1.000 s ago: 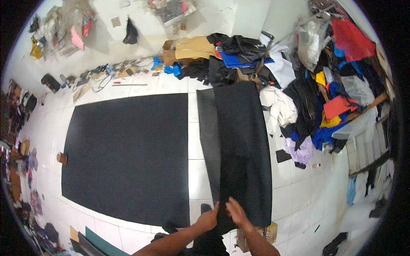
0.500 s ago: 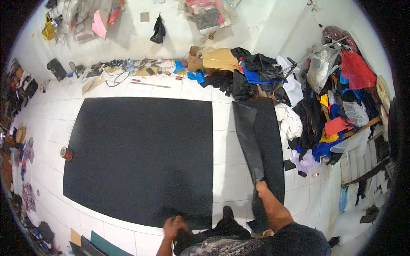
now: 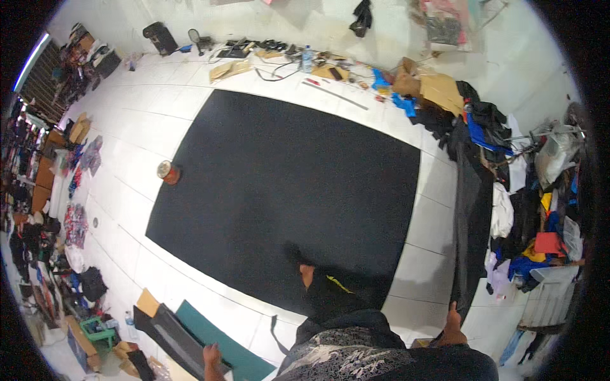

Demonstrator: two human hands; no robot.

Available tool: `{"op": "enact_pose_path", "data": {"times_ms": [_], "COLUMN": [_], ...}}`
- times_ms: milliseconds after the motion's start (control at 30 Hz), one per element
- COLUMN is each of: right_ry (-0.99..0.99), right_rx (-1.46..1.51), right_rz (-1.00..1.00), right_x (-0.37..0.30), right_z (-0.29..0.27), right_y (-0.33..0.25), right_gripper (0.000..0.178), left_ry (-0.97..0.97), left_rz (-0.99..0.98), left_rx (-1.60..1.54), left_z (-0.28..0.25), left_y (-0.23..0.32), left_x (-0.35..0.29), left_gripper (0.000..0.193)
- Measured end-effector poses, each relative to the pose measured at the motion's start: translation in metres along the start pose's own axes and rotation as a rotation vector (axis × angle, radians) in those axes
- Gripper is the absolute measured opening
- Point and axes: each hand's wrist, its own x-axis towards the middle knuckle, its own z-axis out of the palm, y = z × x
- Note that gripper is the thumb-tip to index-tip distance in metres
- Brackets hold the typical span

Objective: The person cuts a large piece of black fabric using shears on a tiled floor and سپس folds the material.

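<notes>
A large black sheet of material [image 3: 286,178] lies flat on the white tiled floor, with my bare foot [image 3: 306,276] on its near part. To its right a long black strip [image 3: 473,222], folded over along its length, runs away from me toward the far pile. At the near end of this strip my right hand [image 3: 452,325] is closed on its edge. My left hand [image 3: 213,357] is low at the left, over some dark and green boards, its fingers curled with nothing visible in them. On the sheet's left edge stands a reddish round tin [image 3: 168,173].
Heaped cloth and scraps [image 3: 546,235] crowd the right side. A metal ruler [image 3: 335,95], a water bottle [image 3: 307,58] and small tools lie along the far wall. Dark and green boards [image 3: 210,336] lean at lower left, near a green stool [image 3: 98,330].
The view has swung left and I have stepped onto the large sheet. My right hand still holds the strip's near end. My left hand has moved off to the left, away from the sheet's edge.
</notes>
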Motion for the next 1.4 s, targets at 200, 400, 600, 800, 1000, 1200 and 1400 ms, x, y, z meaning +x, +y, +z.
{"op": "enact_pose_path", "data": {"times_ms": [200,400,600,800,1000,1200,1400], "right_ry": [0.047,-0.086,0.147,-0.016,0.008,0.132,0.136], "right_rx": [-0.496,-0.892,-0.643,-0.471,-0.072,0.035,0.127], "right_rz": [-0.247,-0.585,-0.72,-0.294,-0.09,0.181,0.242], "right_x": [-0.032,-0.178,-0.283,-0.47,-0.699,-0.802,-0.892], "right_z": [-0.013,0.063,0.08,0.107,0.126,0.116,0.115], "right_y": [-0.041,-0.201,-0.328,-0.441,-0.616,-0.679,-0.79], "right_gripper": [0.072,0.071,0.06,0.045,0.055,0.064,0.064], "left_ry": [-0.209,-0.16,-0.188,-0.066,0.2,-0.081,-0.248], "left_rz": [0.23,0.52,0.034,0.05,0.462,0.948,0.654], "left_rx": [-0.272,0.009,0.011,0.063,-0.084,-0.091,0.105], "left_z": [-0.011,-0.104,-0.203,-0.419,-0.682,-0.66,-0.713], "left_y": [0.229,0.17,0.134,0.218,0.468,0.823,0.822], "left_x": [0.021,0.095,0.179,0.355,0.59,0.628,0.776], "left_gripper": [0.046,0.028,0.022,0.02,0.018,0.035,0.023]}}
